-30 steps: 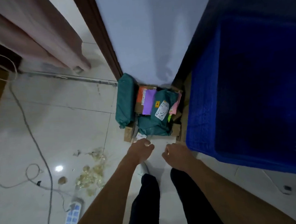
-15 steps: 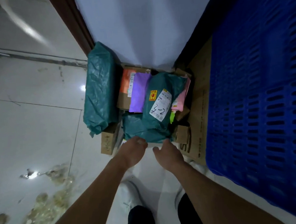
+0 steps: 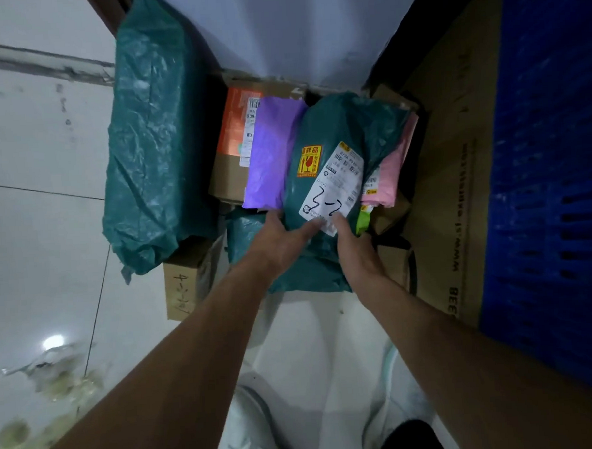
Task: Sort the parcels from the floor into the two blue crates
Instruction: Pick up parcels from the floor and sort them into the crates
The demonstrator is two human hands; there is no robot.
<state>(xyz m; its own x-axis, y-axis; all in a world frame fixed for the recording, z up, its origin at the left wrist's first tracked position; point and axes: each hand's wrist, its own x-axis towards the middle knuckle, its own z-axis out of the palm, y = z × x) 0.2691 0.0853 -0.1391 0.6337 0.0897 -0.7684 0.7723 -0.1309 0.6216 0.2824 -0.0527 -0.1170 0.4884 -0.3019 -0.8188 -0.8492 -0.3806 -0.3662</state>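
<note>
Fingers of the left hand lie spread flat on the near end of a green parcel, tips touching its white label; we cannot tell whether they grip or merely press. The right hand rests on the same parcel's right edge, thumb at the label's lower corner, remaining fingers curled around the side out of view, so its hold is likewise unclear. We see 2 bare forearms entering from the bottom, above pale shoes on the tiled floor.

The green parcel, marked by hand "3-2" and carrying a yellow fragile sticker, lies on top of a heap of parcels on the floor against a white wall. Beneath its near end sits another green bag. Just left, touching it, is a purple parcel, then an orange-and-brown carton. To its right a pink parcel shows partly. A large green bag lies at the heap's left, over a small brown box.

At far right stands 1 blue crate, its slotted wall upright, with a flattened cardboard sheet between it and the heap.
</note>
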